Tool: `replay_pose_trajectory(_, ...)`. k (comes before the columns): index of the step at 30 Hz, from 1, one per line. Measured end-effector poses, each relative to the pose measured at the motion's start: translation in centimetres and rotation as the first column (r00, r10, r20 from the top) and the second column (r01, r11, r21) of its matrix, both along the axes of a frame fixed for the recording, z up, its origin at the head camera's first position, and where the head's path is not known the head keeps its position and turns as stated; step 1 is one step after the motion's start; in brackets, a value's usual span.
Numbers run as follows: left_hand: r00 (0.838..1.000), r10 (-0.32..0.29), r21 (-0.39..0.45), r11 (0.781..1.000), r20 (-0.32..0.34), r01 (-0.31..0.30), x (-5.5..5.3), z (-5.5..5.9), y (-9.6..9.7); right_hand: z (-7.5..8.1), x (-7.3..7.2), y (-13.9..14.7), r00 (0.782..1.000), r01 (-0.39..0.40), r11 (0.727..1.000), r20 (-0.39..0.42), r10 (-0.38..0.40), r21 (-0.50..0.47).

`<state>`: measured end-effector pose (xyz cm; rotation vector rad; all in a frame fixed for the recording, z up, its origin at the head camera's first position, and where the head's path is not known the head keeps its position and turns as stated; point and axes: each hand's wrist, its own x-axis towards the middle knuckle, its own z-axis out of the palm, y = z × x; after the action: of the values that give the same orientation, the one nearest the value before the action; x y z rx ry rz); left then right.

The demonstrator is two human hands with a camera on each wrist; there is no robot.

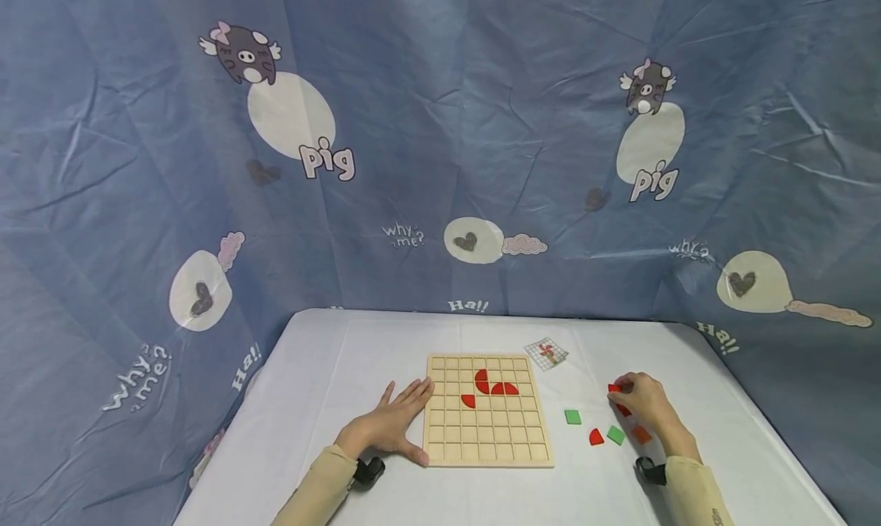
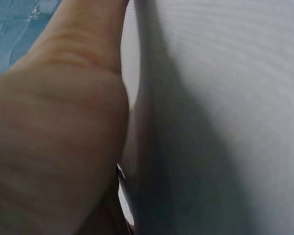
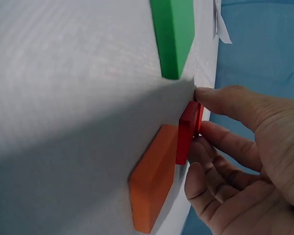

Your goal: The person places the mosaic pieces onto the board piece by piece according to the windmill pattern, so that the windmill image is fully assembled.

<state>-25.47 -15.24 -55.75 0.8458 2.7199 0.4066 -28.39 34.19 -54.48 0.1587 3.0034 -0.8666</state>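
My left hand [image 1: 391, 422] lies with fingers spread against the left edge of a wooden grid board [image 1: 487, 435]. In the left wrist view, my wrist and palm side fill the left, close over the white cloth. Right of the board, my right hand [image 1: 647, 400] pinches a red quarter-circle tile [image 1: 613, 388] between thumb and fingers, low at the cloth. Another red tile [image 3: 187, 131] lies just in front of those fingertips, partly covering the pinched one in the right wrist view. Several red quarter-circle tiles [image 1: 510, 389] sit in the board's upper squares.
An orange tile [image 1: 642, 434], two green tiles [image 1: 573, 417] and a red quarter-circle [image 1: 596, 437] lie between the board and my right hand. A pattern card [image 1: 547, 353] lies beyond the board's upper right corner. Blue printed fabric [image 1: 427, 144] hangs behind the white-covered table [image 1: 358, 342].
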Motion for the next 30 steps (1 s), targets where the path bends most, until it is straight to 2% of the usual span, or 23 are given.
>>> replay_pose_trajectory(10,1.0,-0.021,0.02,1.0,-0.007,0.022,0.1,0.0,0.0,-0.8,-0.3,0.0,1.0,0.003,1.0,-0.005,-0.002,0.009)
replay_pose_trajectory(17,1.0,-0.008,0.012,1.0,-0.007,0.008,0.1,0.1,0.1,-0.9,-0.1,-0.4,1.0,-0.01,1.0,-0.024,0.01,-0.015)
replay_pose_trajectory(23,1.0,-0.012,0.017,1.0,-0.002,0.012,0.2,0.2,0.1,-0.3,0.5,-2.0,0.991,-0.075,0.997,-0.113,0.075,-0.004)
replay_pose_trajectory(30,1.0,-0.007,0.005,1.0,-0.005,0.007,0.0,0.0,0.1,0.9,0.8,-5.6,0.97,-0.149,0.989,-0.194,0.145,-0.006)
